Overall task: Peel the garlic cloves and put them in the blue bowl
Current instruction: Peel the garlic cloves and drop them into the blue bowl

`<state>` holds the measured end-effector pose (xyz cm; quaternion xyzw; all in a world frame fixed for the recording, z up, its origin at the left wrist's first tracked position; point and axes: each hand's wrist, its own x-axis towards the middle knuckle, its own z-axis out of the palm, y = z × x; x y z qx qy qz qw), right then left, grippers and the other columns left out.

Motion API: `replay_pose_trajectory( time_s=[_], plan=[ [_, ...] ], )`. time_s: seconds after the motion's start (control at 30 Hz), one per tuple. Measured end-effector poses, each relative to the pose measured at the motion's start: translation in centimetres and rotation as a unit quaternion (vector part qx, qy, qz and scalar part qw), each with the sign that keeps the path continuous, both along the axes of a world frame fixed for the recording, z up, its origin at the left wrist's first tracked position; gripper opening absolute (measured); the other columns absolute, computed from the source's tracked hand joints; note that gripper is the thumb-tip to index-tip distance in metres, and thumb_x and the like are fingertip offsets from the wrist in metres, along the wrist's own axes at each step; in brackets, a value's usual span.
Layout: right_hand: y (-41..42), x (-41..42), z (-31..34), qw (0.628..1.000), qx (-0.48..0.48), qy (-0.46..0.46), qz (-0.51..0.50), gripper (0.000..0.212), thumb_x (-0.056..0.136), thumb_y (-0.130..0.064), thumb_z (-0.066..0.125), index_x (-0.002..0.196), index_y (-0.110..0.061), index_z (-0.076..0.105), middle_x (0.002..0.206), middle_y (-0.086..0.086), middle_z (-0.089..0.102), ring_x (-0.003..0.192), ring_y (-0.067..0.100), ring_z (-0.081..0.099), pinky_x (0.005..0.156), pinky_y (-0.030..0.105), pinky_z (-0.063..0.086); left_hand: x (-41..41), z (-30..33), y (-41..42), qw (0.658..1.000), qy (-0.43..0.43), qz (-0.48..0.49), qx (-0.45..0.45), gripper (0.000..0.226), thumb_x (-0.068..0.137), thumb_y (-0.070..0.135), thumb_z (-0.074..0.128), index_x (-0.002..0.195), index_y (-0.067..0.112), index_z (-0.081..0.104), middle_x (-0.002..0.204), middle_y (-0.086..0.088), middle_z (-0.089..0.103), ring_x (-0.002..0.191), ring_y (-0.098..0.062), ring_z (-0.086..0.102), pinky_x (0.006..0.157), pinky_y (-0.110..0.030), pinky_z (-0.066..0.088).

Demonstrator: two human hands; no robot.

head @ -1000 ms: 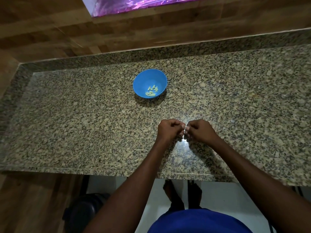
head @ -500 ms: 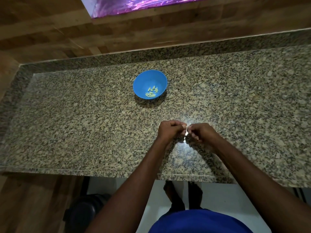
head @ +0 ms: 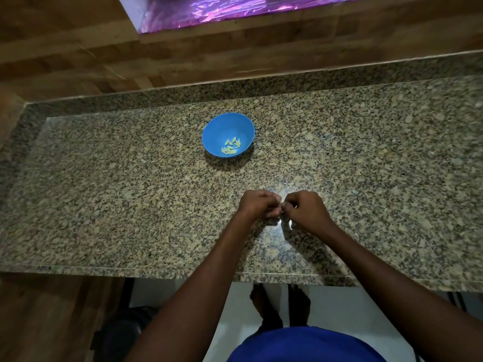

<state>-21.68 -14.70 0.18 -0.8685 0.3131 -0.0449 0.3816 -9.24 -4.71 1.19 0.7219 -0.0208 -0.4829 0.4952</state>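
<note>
A blue bowl (head: 228,134) stands on the granite counter (head: 104,192), holding several pale peeled garlic cloves (head: 231,147). Nearer to me, my left hand (head: 257,203) and my right hand (head: 304,209) meet fingertip to fingertip just above the counter. Both are curled shut on one small garlic clove (head: 282,205) pinched between them; only a sliver of it shows, the rest is hidden by the fingers. The hands are well in front of the bowl and a little to its right.
A wooden wall rises behind the counter, with a purple-lit opening (head: 235,9) at the top. Wood panelling flanks the left side. Below the counter's front edge are a white floor, my feet and a dark round object (head: 117,333).
My hands stay together at the same spot on the counter; the fingers have shifted slightly on the clove. The bowl has not moved.
</note>
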Motion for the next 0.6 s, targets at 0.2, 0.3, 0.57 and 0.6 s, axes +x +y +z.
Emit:
replay_pose_trajectory(
  time_s=[0.2, 0.3, 0.57, 0.6],
  plan=[
    [-0.5, 0.2, -0.7, 0.989, 0.127, 0.011, -0.080, 0.031, 0.086, -0.028, 0.061, 0.063, -0.010, 0.072, 0.059, 0.009, 0.068, 0.056, 0.023, 0.065, 0.055, 0.034, 0.053, -0.6, -0.2, -0.4, 0.998, -0.059, -0.030, -0.015, 0.009, 0.085, -0.004, 0.074, 0.083, 0.004, 0.072, 0.083, -0.021, 0.072, 0.058, -0.018, 0.067, 0.064, -0.032, 0.062],
    [-0.7, 0.0, -0.7, 0.970, 0.211, -0.013, -0.122, 0.027, 0.089, -0.022, 0.073, 0.064, -0.010, 0.074, 0.059, 0.009, 0.070, 0.058, 0.027, 0.070, 0.061, 0.039, 0.059, -0.8, -0.1, -0.5, 0.997, -0.059, -0.036, -0.022, 0.012, 0.083, -0.006, 0.074, 0.092, 0.002, 0.074, 0.084, -0.020, 0.073, 0.057, -0.016, 0.068, 0.066, -0.032, 0.061],
    [-0.5, -0.5, -0.4, 0.962, 0.220, -0.023, -0.161, 0.019, 0.084, -0.012, 0.079, 0.066, -0.013, 0.073, 0.057, 0.008, 0.069, 0.055, 0.029, 0.069, 0.062, 0.053, 0.062, -0.9, -1.0, -0.6, 0.998, -0.044, -0.033, -0.031, 0.015, 0.092, -0.001, 0.067, 0.083, 0.008, 0.075, 0.086, -0.020, 0.073, 0.061, -0.017, 0.066, 0.063, -0.030, 0.062],
    [-0.5, -0.7, -0.3, 0.960, 0.231, -0.028, -0.158, 0.017, 0.085, -0.011, 0.079, 0.069, -0.009, 0.073, 0.058, 0.010, 0.070, 0.055, 0.031, 0.069, 0.062, 0.053, 0.062, -0.9, -1.1, -0.6, 0.998, -0.042, -0.032, -0.032, 0.011, 0.092, 0.002, 0.068, 0.085, 0.006, 0.075, 0.086, -0.022, 0.073, 0.060, -0.017, 0.065, 0.062, -0.030, 0.061]
  ],
)
